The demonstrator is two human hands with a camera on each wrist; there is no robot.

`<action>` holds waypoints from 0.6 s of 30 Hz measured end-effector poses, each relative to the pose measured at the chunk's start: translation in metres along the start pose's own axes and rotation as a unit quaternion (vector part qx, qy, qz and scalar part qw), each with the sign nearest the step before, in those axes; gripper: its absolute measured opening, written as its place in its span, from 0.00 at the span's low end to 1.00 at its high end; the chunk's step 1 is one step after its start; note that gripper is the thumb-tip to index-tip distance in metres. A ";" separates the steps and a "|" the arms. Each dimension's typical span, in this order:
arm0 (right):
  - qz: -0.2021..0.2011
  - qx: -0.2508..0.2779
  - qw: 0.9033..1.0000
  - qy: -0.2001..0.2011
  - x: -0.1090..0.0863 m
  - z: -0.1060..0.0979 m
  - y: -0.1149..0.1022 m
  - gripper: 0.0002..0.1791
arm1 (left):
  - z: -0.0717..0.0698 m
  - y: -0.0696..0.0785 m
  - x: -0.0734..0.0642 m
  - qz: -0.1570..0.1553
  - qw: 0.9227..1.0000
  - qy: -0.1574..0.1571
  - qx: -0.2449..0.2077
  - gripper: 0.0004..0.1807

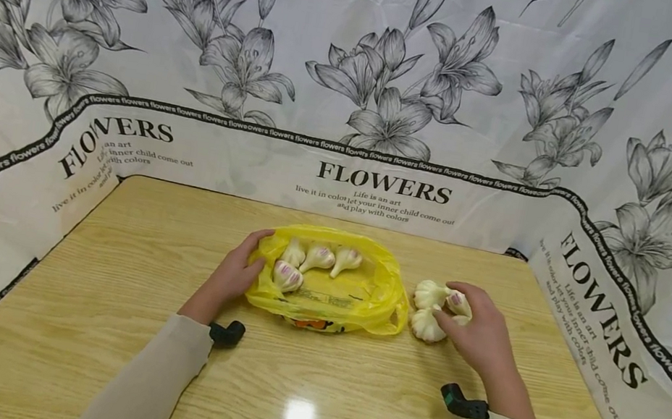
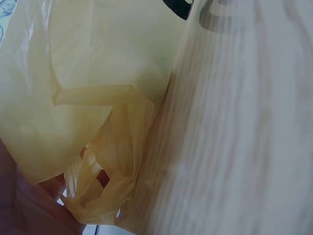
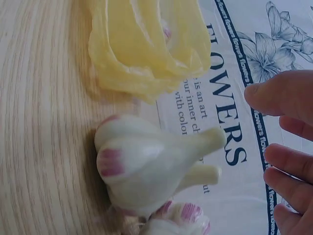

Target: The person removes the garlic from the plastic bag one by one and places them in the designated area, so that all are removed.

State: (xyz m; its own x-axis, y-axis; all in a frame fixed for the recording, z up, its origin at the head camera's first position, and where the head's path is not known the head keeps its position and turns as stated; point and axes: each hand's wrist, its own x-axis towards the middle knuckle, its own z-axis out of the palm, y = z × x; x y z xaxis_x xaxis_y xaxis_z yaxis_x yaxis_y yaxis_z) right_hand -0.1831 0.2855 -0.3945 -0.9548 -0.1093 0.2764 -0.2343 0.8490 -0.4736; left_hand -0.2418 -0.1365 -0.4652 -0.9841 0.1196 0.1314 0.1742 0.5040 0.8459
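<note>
Beige sleeves (image 1: 151, 378) are seen nearest in the head view; toward the wooden tabletop's (image 1: 124, 256) far edge, a yellow bag (image 1: 385, 272) of garlic (image 1: 319, 258) is gripped by the fingers (image 1: 254, 237) of the left hand (image 1: 236, 271). Left wrist view: a crumpled loop (image 2: 124, 156) is shown; right wrist view: the fingers (image 3: 293, 186) of the right hand (image 1: 481, 331) are spread beside loose bulbs (image 3: 146, 156). Flower-printed cloth (image 1: 251, 159) is hung around.

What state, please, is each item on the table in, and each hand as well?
Yellow bag: open-mouthed, crumpled, lying on the table.
Bagged garlic bulbs: whole, at least four showing.
Loose garlic bulbs: whole, clustered beside the bag.
Left hand: holding the bag's edge.
Right hand: thumb and fingers apart, beside the loose bulbs.
</note>
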 end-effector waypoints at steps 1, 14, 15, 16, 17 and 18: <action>-0.004 0.002 1.000 -0.002 0.001 0.001 -0.001 0.30 | 0.000 0.000 0.000 0.000 1.000 0.000 -0.001 0.29; -0.073 0.004 0.997 -0.012 0.017 0.023 -0.031 0.29 | 0.000 -0.001 0.000 0.001 1.000 0.000 -0.003 0.29; -0.079 0.004 0.997 -0.011 0.017 0.024 -0.034 0.29 | 0.000 -0.001 0.000 0.001 1.000 0.000 -0.003 0.29; -0.084 0.003 0.996 -0.010 0.018 0.026 -0.037 0.28 | 0.000 -0.001 0.001 0.001 1.000 0.000 -0.003 0.29; -0.087 0.002 0.996 -0.011 0.019 0.028 -0.039 0.28 | 0.000 -0.001 0.001 0.001 1.000 -0.001 -0.003 0.29; -0.089 0.002 0.996 -0.014 0.019 0.030 -0.041 0.28 | 0.000 -0.002 0.001 0.001 1.000 -0.001 -0.002 0.29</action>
State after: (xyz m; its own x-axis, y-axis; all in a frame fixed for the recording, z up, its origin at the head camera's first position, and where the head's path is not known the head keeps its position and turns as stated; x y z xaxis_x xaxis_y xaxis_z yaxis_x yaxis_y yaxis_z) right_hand -0.1975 0.2328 -0.3951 -0.9028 -0.2722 0.3329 -0.4007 0.8133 -0.4219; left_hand -0.2429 -0.1370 -0.4666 -0.9836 0.1221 0.1325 0.1763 0.4996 0.8481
